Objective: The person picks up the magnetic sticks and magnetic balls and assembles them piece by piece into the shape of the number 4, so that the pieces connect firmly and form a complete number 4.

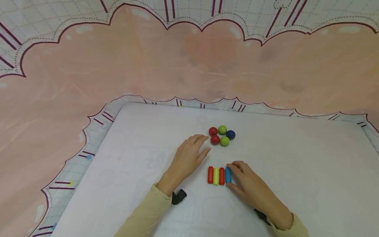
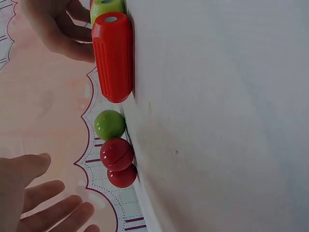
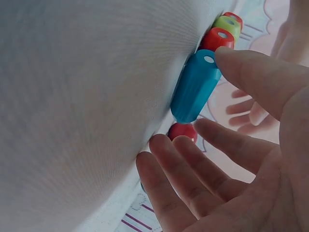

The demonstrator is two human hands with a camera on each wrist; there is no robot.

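Note:
In the head view, my right hand (image 1: 250,186) pinches a blue ridged plastic cylinder (image 1: 228,175) endwise between thumb and index finger. The cylinder lies on the white tabletop at the right end of a row. Left of it lie a red cylinder (image 1: 221,176), a yellow-green cylinder (image 1: 216,176) and another red cylinder (image 1: 210,174), side by side. My left hand (image 1: 186,157) hovers or rests by the balls, fingers extended and holding nothing. Nearest its fingertips are two red balls (image 1: 214,140); green balls (image 1: 224,141) and a dark blue ball (image 1: 230,134) cluster beside them.
The white tabletop (image 1: 296,158) slopes off at a left edge (image 1: 88,161) and a far edge. Beyond it hangs a peach cloth (image 1: 207,62) with a scalloped border. Dark straps (image 1: 179,197) show at both wrists.

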